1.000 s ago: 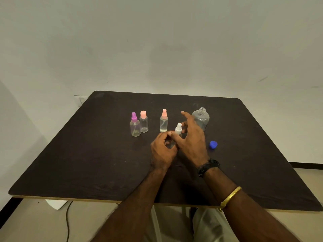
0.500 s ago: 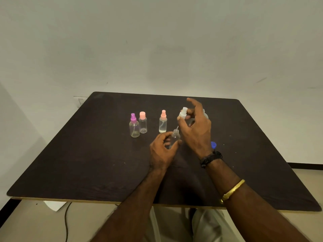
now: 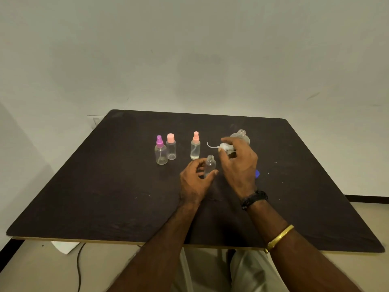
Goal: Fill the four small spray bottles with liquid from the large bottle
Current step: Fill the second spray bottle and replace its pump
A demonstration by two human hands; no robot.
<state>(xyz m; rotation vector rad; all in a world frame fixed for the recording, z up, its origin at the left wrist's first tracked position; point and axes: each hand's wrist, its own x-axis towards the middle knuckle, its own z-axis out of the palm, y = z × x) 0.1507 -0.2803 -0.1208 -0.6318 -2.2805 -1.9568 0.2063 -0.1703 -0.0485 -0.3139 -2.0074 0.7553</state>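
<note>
The white sprayer [image 3: 225, 147] has been lifted clear by the right hand [image 3: 239, 163], leaving the small bottle [image 3: 210, 168], gripped by the left hand [image 3: 194, 183], open for filling.

Blue cap [image 3: 257, 174] and large bottle [image 3: 242, 137] mostly behind right hand [image 3: 239, 165], perhaps empty.

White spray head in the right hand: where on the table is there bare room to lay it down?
Bare tabletop lies left of the left hand, and right of the blue cap. It is crowded between the open small bottle, the large bottle and the right hand holding the spray head.
</note>
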